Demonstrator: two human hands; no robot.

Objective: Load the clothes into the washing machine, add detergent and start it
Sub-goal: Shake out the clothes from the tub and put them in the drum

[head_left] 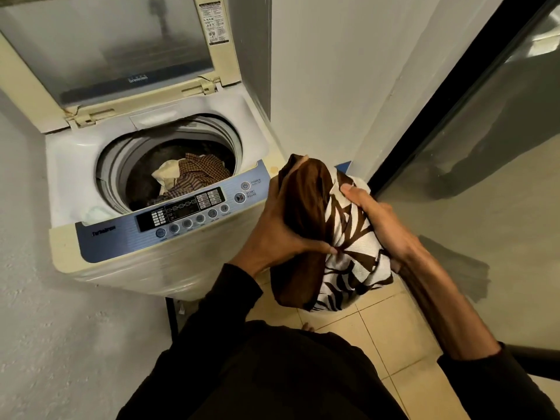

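A top-loading washing machine stands at the left with its lid raised. Inside the drum lie a checked brown garment and a cream cloth. To the right of the machine I hold a bundle of brown and white patterned cloth in both hands. My left hand grips its brown side, thumb curled under. My right hand grips the white patterned side from the right. The bundle hangs above a white basket, mostly hidden under it.
The blue control panel with its buttons faces me along the machine's front. A white wall stands behind, a dark-framed glass door to the right. Beige floor tiles lie below, with my dark-clothed body at the bottom.
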